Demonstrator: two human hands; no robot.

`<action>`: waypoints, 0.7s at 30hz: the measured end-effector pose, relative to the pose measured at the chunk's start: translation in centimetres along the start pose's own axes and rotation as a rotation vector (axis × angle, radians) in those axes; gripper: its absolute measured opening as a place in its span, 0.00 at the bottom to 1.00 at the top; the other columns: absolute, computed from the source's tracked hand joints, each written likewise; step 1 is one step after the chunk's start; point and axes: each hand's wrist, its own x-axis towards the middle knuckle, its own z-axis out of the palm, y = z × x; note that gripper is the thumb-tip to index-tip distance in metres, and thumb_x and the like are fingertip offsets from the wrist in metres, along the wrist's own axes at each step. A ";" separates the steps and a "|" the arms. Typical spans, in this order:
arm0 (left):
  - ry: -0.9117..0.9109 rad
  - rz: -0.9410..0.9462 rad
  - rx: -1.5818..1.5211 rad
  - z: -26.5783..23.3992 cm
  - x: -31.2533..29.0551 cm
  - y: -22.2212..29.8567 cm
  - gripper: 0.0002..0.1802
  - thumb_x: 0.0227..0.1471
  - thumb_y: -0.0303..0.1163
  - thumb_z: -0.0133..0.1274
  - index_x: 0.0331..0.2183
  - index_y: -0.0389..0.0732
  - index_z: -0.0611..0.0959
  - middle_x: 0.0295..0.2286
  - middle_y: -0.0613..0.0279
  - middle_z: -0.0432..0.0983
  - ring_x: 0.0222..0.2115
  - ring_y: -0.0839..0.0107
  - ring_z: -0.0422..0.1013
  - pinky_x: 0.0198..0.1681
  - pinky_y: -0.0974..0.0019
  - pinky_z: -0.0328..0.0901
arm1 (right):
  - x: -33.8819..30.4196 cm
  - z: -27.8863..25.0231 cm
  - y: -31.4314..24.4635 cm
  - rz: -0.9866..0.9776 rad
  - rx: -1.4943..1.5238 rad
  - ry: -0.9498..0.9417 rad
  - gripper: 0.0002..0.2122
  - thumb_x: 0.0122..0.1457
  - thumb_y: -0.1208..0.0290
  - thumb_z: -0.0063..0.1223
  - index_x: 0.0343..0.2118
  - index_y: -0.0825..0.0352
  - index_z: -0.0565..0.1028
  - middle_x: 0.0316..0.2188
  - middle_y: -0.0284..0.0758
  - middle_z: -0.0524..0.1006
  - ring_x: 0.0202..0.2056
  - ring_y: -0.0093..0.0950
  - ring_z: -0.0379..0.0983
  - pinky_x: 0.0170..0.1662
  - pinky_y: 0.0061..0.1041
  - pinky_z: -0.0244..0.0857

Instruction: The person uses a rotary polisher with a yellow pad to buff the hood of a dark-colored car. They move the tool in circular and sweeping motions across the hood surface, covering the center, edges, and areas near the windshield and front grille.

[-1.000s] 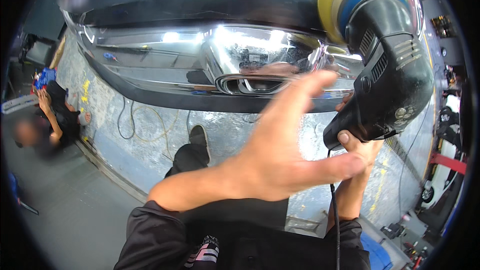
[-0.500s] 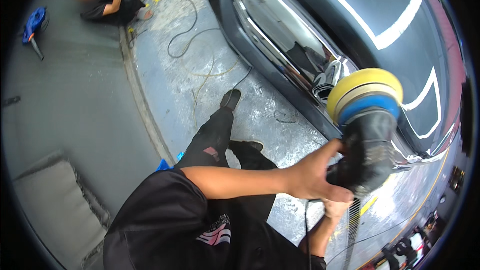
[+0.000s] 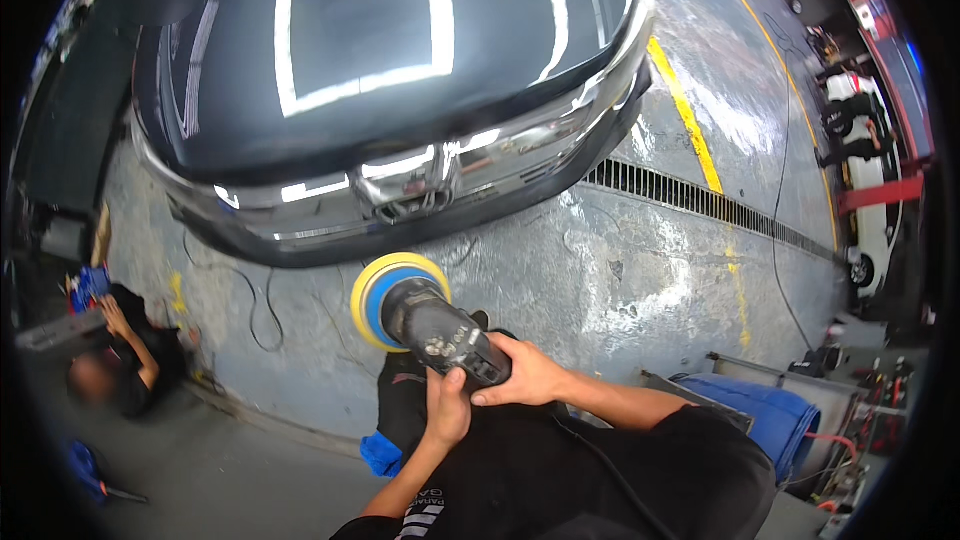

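Note:
A black polisher (image 3: 440,332) with a blue backing plate and a yellow foam pad (image 3: 441,280) is held in front of my body, its pad turned away from me. My left hand (image 3: 447,412) is wrapped round its lower side, thumb lying up along the body. My right hand (image 3: 522,372) grips the rear end from the other side. The pad is apart from the dark, glossy car (image 3: 370,140), whose front end with a chrome grille faces me. A power cord (image 3: 610,470) runs down across my black shirt.
At the left a person (image 3: 130,360) sits low by the floor. A black cable (image 3: 262,315) loops across the grey floor. A drain grate (image 3: 700,202) runs to the right of the car. A blue barrel (image 3: 760,410) lies at the lower right, and a blue cloth (image 3: 380,453) hangs beside my leg.
My view has swung from the car's side to its front. The polisher, still in both hands, has gone from the upper right to the middle and lower, away from the car.

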 end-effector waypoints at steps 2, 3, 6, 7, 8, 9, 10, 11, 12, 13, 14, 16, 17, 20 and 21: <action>-0.069 0.004 0.062 1.6 0.3 1.6 0.39 0.59 0.51 0.54 0.59 0.33 0.65 0.54 0.56 0.67 0.56 0.66 0.64 0.61 0.61 0.57 | -1.3 -1.0 -2.2 0.042 -0.048 0.081 0.43 0.44 0.55 0.75 0.59 0.73 0.66 0.48 0.50 0.79 0.50 0.42 0.77 0.54 0.37 0.69; -0.119 0.013 0.131 2.3 0.7 2.4 0.38 0.59 0.52 0.54 0.58 0.32 0.66 0.53 0.55 0.68 0.55 0.67 0.64 0.61 0.62 0.57 | -1.9 -1.8 -3.9 0.089 -0.097 0.108 0.43 0.43 0.55 0.76 0.59 0.74 0.66 0.47 0.50 0.79 0.50 0.43 0.78 0.54 0.38 0.69; -0.237 -0.037 0.346 4.0 2.0 4.6 0.37 0.59 0.49 0.53 0.58 0.31 0.65 0.52 0.55 0.68 0.54 0.66 0.64 0.60 0.60 0.58 | -2.8 -2.3 -6.1 0.012 -0.041 0.338 0.44 0.42 0.61 0.74 0.62 0.74 0.62 0.50 0.48 0.76 0.52 0.40 0.75 0.55 0.36 0.68; -0.277 -0.064 0.457 4.7 2.7 6.0 0.37 0.59 0.48 0.53 0.58 0.31 0.64 0.53 0.54 0.68 0.55 0.65 0.64 0.60 0.60 0.58 | -2.7 -2.2 -6.5 -0.010 0.016 0.457 0.44 0.42 0.64 0.73 0.62 0.74 0.61 0.51 0.47 0.75 0.53 0.39 0.74 0.56 0.35 0.68; -0.378 -0.060 0.415 5.3 3.5 7.2 0.38 0.59 0.44 0.53 0.60 0.29 0.62 0.54 0.52 0.66 0.57 0.61 0.63 0.62 0.58 0.56 | -2.4 -2.2 -6.9 -0.043 0.076 0.501 0.44 0.42 0.66 0.72 0.63 0.74 0.60 0.52 0.46 0.74 0.53 0.37 0.73 0.56 0.34 0.67; -0.447 -0.141 0.426 5.4 4.6 7.7 0.44 0.58 0.45 0.55 0.64 0.28 0.57 0.60 0.44 0.61 0.62 0.56 0.59 0.65 0.56 0.54 | -1.8 -2.8 -7.1 -0.073 0.132 0.555 0.44 0.42 0.68 0.71 0.63 0.74 0.59 0.52 0.45 0.73 0.53 0.35 0.72 0.57 0.33 0.66; -0.557 -0.057 0.699 5.1 5.6 9.7 0.48 0.58 0.47 0.56 0.66 0.30 0.54 0.62 0.41 0.58 0.63 0.54 0.58 0.66 0.56 0.54 | -1.1 -3.0 -7.0 -0.085 0.207 0.589 0.42 0.42 0.68 0.73 0.61 0.73 0.61 0.50 0.42 0.74 0.51 0.33 0.72 0.56 0.33 0.66; -0.682 0.012 0.953 5.0 6.8 12.2 0.51 0.57 0.49 0.57 0.67 0.31 0.51 0.64 0.37 0.54 0.65 0.52 0.56 0.67 0.56 0.53 | -0.4 -3.2 -7.3 -0.152 0.340 0.646 0.38 0.43 0.68 0.74 0.57 0.71 0.66 0.47 0.39 0.76 0.48 0.29 0.74 0.53 0.31 0.68; -0.908 -0.104 1.156 6.1 9.0 16.8 0.54 0.55 0.54 0.60 0.68 0.35 0.52 0.65 0.36 0.54 0.65 0.51 0.57 0.67 0.57 0.54 | -0.2 -3.7 -7.2 -0.122 0.418 0.657 0.36 0.43 0.67 0.75 0.55 0.70 0.68 0.45 0.37 0.77 0.46 0.27 0.74 0.51 0.30 0.69; -1.107 -0.107 1.423 5.9 11.8 20.6 0.47 0.53 0.54 0.62 0.65 0.39 0.65 0.59 0.40 0.66 0.61 0.53 0.64 0.65 0.57 0.57 | -0.2 -4.3 -7.0 -0.097 0.508 0.661 0.34 0.43 0.66 0.76 0.53 0.69 0.70 0.43 0.36 0.77 0.43 0.26 0.75 0.49 0.28 0.70; -1.215 -0.369 1.595 7.6 15.8 25.6 0.41 0.51 0.56 0.63 0.59 0.42 0.76 0.52 0.47 0.77 0.55 0.57 0.72 0.60 0.57 0.63 | -0.7 -4.8 -6.6 -0.051 0.514 0.717 0.31 0.44 0.67 0.76 0.51 0.69 0.72 0.40 0.34 0.78 0.39 0.24 0.75 0.45 0.26 0.71; -0.998 -0.020 1.605 5.1 24.8 33.1 0.29 0.52 0.54 0.62 0.47 0.42 0.84 0.44 0.56 0.82 0.45 0.64 0.77 0.51 0.61 0.69 | -0.8 -4.6 -7.5 -0.049 0.537 0.809 0.30 0.43 0.64 0.74 0.48 0.71 0.72 0.36 0.37 0.79 0.33 0.27 0.77 0.39 0.28 0.74; -0.654 -0.095 1.501 6.1 29.0 37.2 0.20 0.55 0.41 0.61 0.45 0.38 0.84 0.41 0.61 0.83 0.42 0.67 0.78 0.48 0.65 0.71 | -0.5 -4.2 -8.1 -0.040 0.511 0.848 0.31 0.42 0.61 0.73 0.47 0.73 0.72 0.33 0.39 0.79 0.29 0.30 0.80 0.34 0.30 0.77; -0.013 0.274 0.886 0.2 48.7 49.5 0.15 0.58 0.38 0.56 0.44 0.40 0.80 0.37 0.58 0.80 0.36 0.67 0.76 0.37 0.61 0.71 | 1.3 -2.5 -11.3 0.042 0.766 0.840 0.34 0.43 0.60 0.71 0.49 0.75 0.70 0.32 0.43 0.79 0.29 0.35 0.80 0.33 0.33 0.77; 0.205 0.369 0.762 -0.9 55.0 52.6 0.18 0.57 0.39 0.56 0.47 0.41 0.79 0.40 0.56 0.80 0.36 0.66 0.76 0.37 0.59 0.72 | 2.0 -1.8 -11.5 0.037 0.845 0.873 0.34 0.43 0.60 0.69 0.50 0.76 0.68 0.31 0.45 0.78 0.28 0.37 0.80 0.32 0.35 0.78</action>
